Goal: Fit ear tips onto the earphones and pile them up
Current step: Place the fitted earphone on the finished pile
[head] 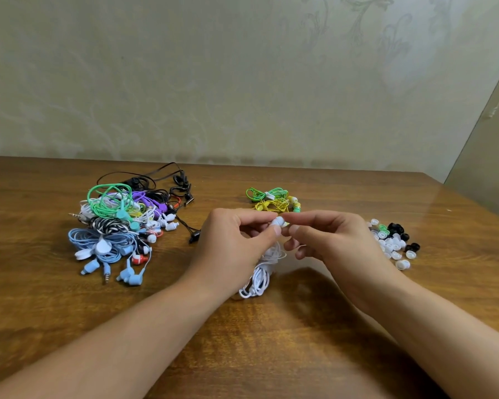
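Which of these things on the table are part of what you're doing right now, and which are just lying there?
In use: left hand, right hand, white earphone, its cable.
Lying about: big earphone heap, green and yellow earphones, loose ear tips.

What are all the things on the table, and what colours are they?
big earphone pile: one heap, many pairs; blue, green, purple, white, black, red, striped; left on the table.
small earphone pile: about two pairs, green and yellow; far middle.
white earphone: one; its bud is held up between both hands, its cord bundle hangs to the table.
loose ear tips: many; mostly clear white, some black, a few green; right on the table.
table: one, brown wood.
wall: pale, patterned, behind the table.
left hand: pinches the white bud.
right hand: pinches at the bud's tip.
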